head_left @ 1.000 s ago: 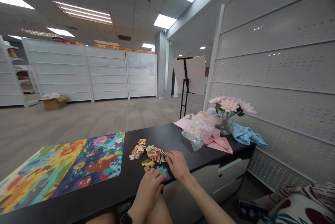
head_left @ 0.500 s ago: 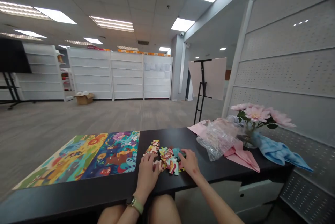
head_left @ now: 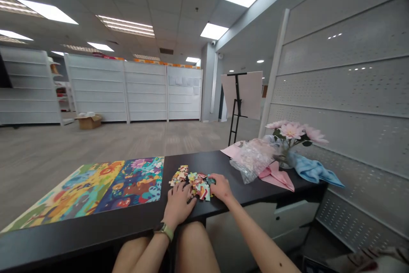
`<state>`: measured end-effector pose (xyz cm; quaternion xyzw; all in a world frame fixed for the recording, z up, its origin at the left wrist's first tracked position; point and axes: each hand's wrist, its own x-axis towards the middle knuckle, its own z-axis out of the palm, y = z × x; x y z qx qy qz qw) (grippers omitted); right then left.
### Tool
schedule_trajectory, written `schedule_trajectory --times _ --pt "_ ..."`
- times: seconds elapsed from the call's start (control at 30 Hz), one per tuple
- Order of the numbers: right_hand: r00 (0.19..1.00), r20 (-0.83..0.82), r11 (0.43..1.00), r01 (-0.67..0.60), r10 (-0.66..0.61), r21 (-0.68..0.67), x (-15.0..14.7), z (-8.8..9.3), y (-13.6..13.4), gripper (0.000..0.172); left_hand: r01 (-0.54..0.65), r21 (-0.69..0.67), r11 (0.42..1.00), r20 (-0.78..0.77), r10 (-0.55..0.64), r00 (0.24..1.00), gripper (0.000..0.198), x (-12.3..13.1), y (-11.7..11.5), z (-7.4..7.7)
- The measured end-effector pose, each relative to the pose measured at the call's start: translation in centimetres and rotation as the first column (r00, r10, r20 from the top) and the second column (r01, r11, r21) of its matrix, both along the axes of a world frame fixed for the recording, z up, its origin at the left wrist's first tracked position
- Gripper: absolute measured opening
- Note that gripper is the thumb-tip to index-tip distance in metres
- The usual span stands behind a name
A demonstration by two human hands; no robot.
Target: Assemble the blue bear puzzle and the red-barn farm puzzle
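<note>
My left hand [head_left: 179, 205] lies palm down on the black table [head_left: 204, 162], its spread fingers touching the near left side of a heap of colourful jigsaw pieces [head_left: 200, 188]. My right hand [head_left: 221, 188] rests at the heap's right side, its fingertips on or beside a teal piece [head_left: 211, 179]. A smaller cluster of pieces [head_left: 179, 176] sits just behind my left fingers. To the left lies a finished floral jigsaw picture [head_left: 128, 187] in yellow, teal and navy.
Behind the pieces lie a crumpled clear plastic bag [head_left: 251, 161], pink paper [head_left: 276, 177] and a blue cloth [head_left: 311, 170], beside a glass vase of pink flowers [head_left: 284, 153]. A perforated white wall panel [head_left: 345, 90] runs along the right. The table's front edge passes over my knees.
My hands have moved closer together around the pieces, which now form a tighter heap. The view has swung slightly, bringing the table more squarely ahead.
</note>
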<state>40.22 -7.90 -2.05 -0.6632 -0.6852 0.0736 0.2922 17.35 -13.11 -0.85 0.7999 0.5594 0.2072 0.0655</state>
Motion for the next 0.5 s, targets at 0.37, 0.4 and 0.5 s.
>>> schedule_trajectory --times 0.37,0.4,0.5 --pt "0.957 -0.101 0.957 0.281 -0.273 0.077 1.9 0.9 0.9 0.047 -0.033 0.013 0.999 0.001 0.033 0.999 0.049 0.2 0.6 -0.7" --pt "0.95 -0.103 0.95 0.302 -0.293 0.084 2.3 1.1 1.0 0.048 -0.039 0.012 0.999 0.002 0.039 0.999 0.05 0.2 0.7 -0.8" --pt "0.956 -0.088 0.95 0.29 -0.281 0.113 2.8 1.7 1.4 0.045 -0.055 0.013 0.998 0.003 0.055 0.998 0.05 0.3 1.2 -1.2"
